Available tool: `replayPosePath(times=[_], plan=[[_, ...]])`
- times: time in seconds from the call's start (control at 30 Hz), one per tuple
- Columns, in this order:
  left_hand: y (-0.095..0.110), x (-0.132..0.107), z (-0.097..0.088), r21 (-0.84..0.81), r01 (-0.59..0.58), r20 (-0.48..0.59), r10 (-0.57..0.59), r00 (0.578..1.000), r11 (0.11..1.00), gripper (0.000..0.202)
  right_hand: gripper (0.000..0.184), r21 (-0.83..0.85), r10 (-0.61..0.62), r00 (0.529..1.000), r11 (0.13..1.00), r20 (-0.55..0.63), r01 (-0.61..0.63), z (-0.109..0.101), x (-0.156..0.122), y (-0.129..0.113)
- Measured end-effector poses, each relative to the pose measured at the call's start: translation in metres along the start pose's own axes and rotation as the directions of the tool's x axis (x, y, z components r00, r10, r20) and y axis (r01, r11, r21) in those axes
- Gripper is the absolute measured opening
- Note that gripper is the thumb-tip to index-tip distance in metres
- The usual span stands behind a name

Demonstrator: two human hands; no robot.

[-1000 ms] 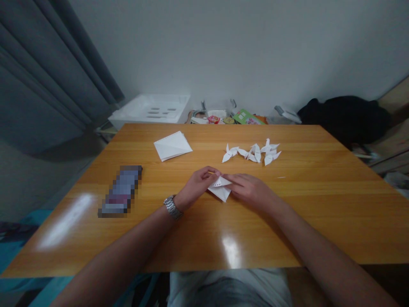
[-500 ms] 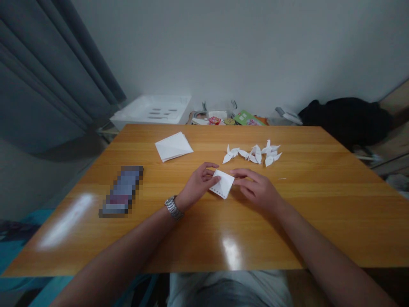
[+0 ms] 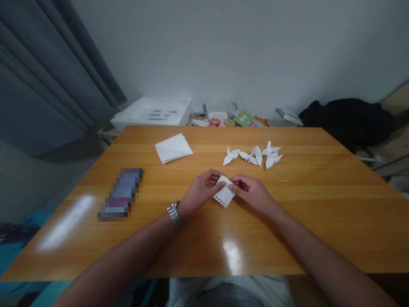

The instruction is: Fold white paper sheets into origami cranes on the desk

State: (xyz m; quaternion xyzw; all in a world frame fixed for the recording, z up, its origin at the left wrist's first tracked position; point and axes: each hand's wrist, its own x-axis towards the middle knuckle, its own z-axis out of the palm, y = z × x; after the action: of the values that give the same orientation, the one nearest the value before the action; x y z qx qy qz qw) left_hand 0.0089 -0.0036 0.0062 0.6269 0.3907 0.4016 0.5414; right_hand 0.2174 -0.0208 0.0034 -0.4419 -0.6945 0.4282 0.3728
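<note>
A small folded square of white paper (image 3: 224, 197), with punched holes along its lower left edge, is held corner-up above the table. My left hand (image 3: 204, 187) pinches its left side, thumb on the front face and fingers curled behind. On the right side my right hand (image 3: 252, 191) grips it the same way, the thumb pressed near the middle. Both hands' fingertips behind the paper are partly hidden. Several white folded-paper figures with pointed wings (image 3: 254, 155) lie just beyond my hands. Farther left rests a stack of white paper sheets (image 3: 174, 148).
A blurred-out phone (image 3: 123, 192) lies on the wooden table (image 3: 179, 256) at the left. A thin white paper strip (image 3: 283, 181) is to the right. Behind the far edge stand a white plastic tray (image 3: 153, 110), a green packet (image 3: 247, 119) and a black cloth-like heap (image 3: 347, 121).
My right hand has closed on the paper's right side, its thumb now on the front. The paper has turned corner-up and come slightly nearer to me, along with my left hand.
</note>
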Motion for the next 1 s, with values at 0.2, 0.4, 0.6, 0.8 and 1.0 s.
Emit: replayPosePath(times=[0.2, 0.4, 0.6, 0.8, 1.0], plan=[[0.0033, -0.0011, -0.001, 0.041, 0.037, -0.045, -0.035, 0.998, 0.998, 0.029, 0.019, -0.11, 0.01, 1.0, 0.994, -0.025, -0.013, -0.0002, -0.0027, -0.0037], [0.0006, -0.0024, -0.0028, 0.058, 0.041, -0.053, -0.038, 0.998, 0.997, 0.027, 0.019, -0.088, 0.049, 0.999, 0.995, 0.007, -0.048, -0.0011, -0.0033, -0.0072], [0.0015, -0.0015, -0.0025, 0.048, 0.044, -0.068, -0.041, 0.997, 0.998, 0.026, 0.021, -0.06, 0.078, 0.997, 0.995, 0.021, -0.077, -0.003, -0.0029, -0.0101], [0.0007, -0.0012, -0.003, 0.019, 0.067, -0.063, -0.066, 0.996, 0.998, 0.029, 0.022, -0.018, 0.089, 0.996, 0.996, 0.026, -0.089, -0.002, -0.0022, -0.008], [-0.0016, -0.0014, -0.0044, 0.02, 0.048, 0.009, -0.048, 0.999, 0.999, 0.026, 0.021, -0.099, 0.059, 0.998, 0.993, 0.017, -0.057, -0.0045, -0.002, -0.0089]])
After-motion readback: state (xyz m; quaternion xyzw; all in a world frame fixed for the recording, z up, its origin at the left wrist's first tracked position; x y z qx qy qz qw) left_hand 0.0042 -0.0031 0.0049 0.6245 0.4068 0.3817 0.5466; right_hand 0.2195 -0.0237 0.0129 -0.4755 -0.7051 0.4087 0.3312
